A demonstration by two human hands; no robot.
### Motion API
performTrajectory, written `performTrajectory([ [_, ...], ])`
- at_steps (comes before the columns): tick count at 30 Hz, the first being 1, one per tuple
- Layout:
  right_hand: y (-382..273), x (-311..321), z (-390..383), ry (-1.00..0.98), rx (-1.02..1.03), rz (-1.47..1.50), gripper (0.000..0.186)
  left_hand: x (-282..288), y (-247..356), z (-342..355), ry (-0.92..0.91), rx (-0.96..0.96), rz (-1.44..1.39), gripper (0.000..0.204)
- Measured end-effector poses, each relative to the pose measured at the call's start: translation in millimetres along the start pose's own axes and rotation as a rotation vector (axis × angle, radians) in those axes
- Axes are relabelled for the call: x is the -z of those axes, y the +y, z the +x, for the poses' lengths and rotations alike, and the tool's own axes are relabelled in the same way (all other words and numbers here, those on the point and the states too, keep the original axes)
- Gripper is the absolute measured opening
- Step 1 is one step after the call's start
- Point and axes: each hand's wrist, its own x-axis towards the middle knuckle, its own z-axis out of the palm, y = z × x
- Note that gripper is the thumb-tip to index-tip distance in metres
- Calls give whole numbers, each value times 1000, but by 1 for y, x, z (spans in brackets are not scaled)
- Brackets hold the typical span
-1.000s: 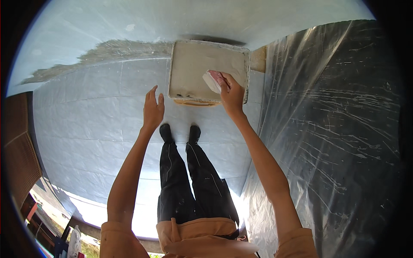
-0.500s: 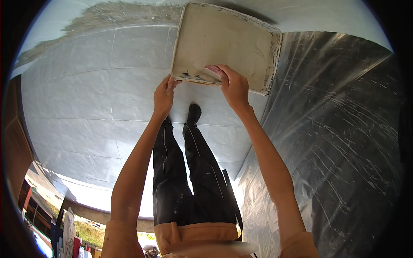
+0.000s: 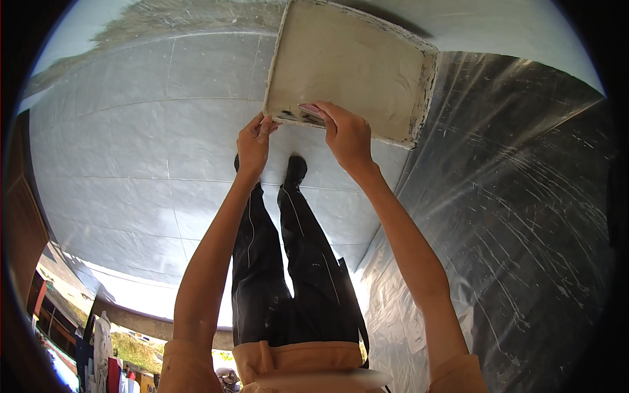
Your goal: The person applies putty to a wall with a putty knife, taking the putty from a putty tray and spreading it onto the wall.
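Right hand (image 3: 350, 135) leftward at tray rim (image 3: 392, 141)

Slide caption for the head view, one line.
Left hand at the near-left corner of a rectangular tray of beige paste; right hand holds a pinkish scraper at the near rim.

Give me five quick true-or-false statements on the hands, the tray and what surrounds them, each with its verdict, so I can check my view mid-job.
1. The left hand is at the near left corner of the tray. True.
2. The right hand is empty. False: it holds a pinkish tool.
3. Beige material covers the inside of the tray. True.
4. The person is dressed in white below the waist. False: the trousers are black with thin pale lines.
5. Shiny plastic sheeting is on the right side of the view. True.
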Motion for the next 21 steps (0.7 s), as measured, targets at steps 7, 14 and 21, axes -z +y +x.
performTrajectory([
  [7, -6, -5, 3, -13, 23, 18, 28, -3, -7, 0, 16, 20, -66, 54],
  [14, 12, 7, 18, -157, 77, 46, 24, -11, -2, -2, 71, 31, -123, 50],
  [21, 30, 20, 19, -95, 75, 101, 23, -10, -1, -3, 65, 41, -115, 54],
])
